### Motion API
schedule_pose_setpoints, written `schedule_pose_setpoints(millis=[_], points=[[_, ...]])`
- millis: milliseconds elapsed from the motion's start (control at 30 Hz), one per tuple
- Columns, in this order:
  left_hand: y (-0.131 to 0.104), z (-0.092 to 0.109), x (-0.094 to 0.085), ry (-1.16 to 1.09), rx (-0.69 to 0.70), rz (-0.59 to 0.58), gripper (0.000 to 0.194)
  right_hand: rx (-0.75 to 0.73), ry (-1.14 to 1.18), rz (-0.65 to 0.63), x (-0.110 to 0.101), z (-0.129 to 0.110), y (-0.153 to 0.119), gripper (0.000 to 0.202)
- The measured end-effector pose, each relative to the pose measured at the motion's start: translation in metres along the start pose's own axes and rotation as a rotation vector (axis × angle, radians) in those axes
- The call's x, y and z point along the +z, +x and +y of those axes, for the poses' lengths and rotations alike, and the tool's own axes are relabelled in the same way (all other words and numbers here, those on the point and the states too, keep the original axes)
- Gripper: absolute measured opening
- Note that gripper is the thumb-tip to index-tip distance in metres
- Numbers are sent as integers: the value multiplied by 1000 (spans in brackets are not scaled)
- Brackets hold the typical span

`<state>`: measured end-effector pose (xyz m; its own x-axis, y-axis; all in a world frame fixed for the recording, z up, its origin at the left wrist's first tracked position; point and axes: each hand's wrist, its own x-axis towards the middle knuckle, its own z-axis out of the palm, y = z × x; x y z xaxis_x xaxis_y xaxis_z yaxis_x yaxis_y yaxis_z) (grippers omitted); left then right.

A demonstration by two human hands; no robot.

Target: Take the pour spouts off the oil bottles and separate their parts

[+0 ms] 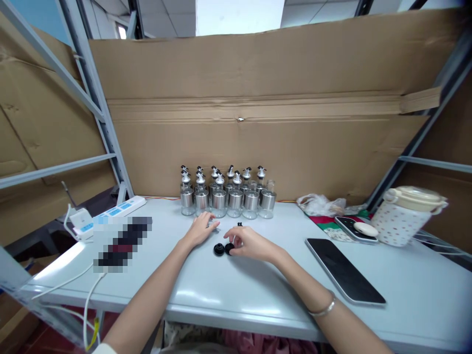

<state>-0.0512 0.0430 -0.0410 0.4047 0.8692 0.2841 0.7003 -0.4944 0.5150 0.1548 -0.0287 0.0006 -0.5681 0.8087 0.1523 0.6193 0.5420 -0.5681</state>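
Note:
My left hand (201, 230) rests on the white table just in front of the bottle row, its fingers stretched forward and apart. Small clear or silvery pieces (214, 229) lie beside its fingertips, too small to name. With thumb and fingers brought together, my right hand (249, 243) grips a round black cap (229, 249) at the tabletop. Another black cap (219, 250) lies just left of it. Behind my right hand a small black part (239, 224) shows partly. Glass bottles with silver bands (219, 200) stand upright in rows; several carry spouted tops, while two at front right (251, 201) lack them.
At right lie a black-screened tablet (344, 270), a phone (356, 229) with a white oval object (366, 229), and a dotted container (401, 216). A power strip (120, 209) with cables sits at left. Cardboard (258, 152) walls the back.

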Motion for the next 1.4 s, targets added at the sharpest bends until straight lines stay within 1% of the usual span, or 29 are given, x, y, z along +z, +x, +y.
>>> schedule_pose_setpoints(millis=[67, 133, 200, 267, 333, 367, 433, 500, 600, 667, 767, 800, 900, 967, 1033, 1133, 1267, 1333, 1400], points=[[0, 0, 0, -10, 5, -9, 41, -1, 0, 10, 0, 0, 0, 35], [1, -1, 0, -29, 6, -21, 46, -33, -9, 9, 0, -1, -1, 27], [3, -3, 0, -53, -6, -8, 50, -70, -19, 6, 1, -1, -1, 20], [5, -5, 1, -61, -17, 9, 53, -85, -19, 5, 2, -2, -1, 20], [5, -6, 1, -53, -21, 7, 53, -86, -7, 41, 3, -2, -1, 20], [5, -6, 1, -48, -22, 2, 53, -89, 5, 81, 3, -2, 1, 20], [5, -5, 1, -49, -17, 6, 51, -100, 46, 216, 1, -1, 5, 20], [4, -4, 1, -64, 4, 34, 50, -106, 94, 417, -5, 1, 14, 22], [4, -4, 1, -92, 44, 127, 46, -104, 135, 745, -21, 7, 36, 22], [3, -3, 0, -90, 58, 196, 42, -104, 134, 935, -33, 10, 54, 23], [2, 1, -1, -50, 66, 277, 36, -80, 142, 1139, -48, 17, 85, 27], [1, 3, -1, -39, 68, 304, 34, -53, 157, 1179, -50, 21, 95, 29], [0, 11, -3, -50, 77, 407, 31, 43, 217, 1216, -50, 32, 120, 34], [1, 18, -4, -77, 94, 478, 29, 112, 254, 1175, -47, 40, 131, 35], [4, 26, -4, -93, 117, 531, 28, 156, 262, 1111, -45, 46, 137, 34], [13, 41, -2, -92, 162, 571, 24, 171, 234, 1061, -47, 51, 136, 26], [24, 58, 4, -116, 201, 609, 23, 150, 245, 1100, -55, 50, 130, 18], [26, 63, 8, -154, 194, 637, 24, 120, 283, 1121, -61, 45, 126, 16], [24, 66, 10, -192, 179, 656, 26, 82, 326, 1151, -67, 35, 122, 14]])
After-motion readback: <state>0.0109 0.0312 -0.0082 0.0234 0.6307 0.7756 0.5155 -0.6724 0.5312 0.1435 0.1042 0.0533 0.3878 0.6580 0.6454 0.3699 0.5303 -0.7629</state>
